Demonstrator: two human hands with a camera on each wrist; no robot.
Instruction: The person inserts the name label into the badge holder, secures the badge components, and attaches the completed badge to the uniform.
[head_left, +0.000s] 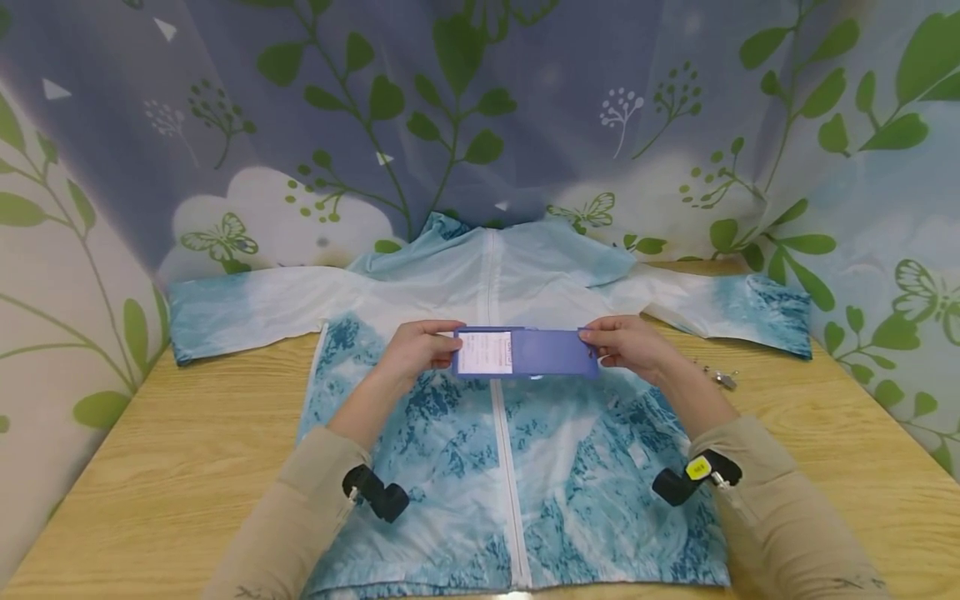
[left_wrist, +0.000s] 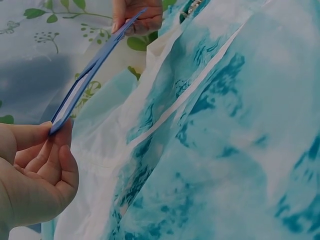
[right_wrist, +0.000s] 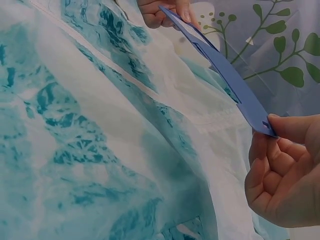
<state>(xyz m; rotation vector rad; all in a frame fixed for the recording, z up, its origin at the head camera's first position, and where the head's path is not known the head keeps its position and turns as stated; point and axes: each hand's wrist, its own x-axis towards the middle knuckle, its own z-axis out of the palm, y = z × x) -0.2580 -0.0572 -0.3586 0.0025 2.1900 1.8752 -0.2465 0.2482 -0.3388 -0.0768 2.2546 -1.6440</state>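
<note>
A flat blue-purple card holder [head_left: 555, 353] is held lengthwise between both hands, above the middle of a jacket. A white printed card [head_left: 485, 352] shows in its left half; the right half is plain, with a small slot [right_wrist: 266, 123] near its end. My left hand [head_left: 414, 353] pinches the left end between thumb and fingers. At the opposite end, my right hand [head_left: 628, 343] pinches the corner by the slot. Beneath lies the blue and white jacket [head_left: 420, 500], spread flat with its sleeves out and its front zip [head_left: 504, 467] running down the middle.
Right of the jacket, a small metal clip-like item [head_left: 724, 380] lies on the wooden table [head_left: 832, 467]. A curtain [head_left: 555, 108] printed with leaves and butterflies hangs along the back and sides. Each forearm wears a black strapped camera mount [head_left: 375, 492].
</note>
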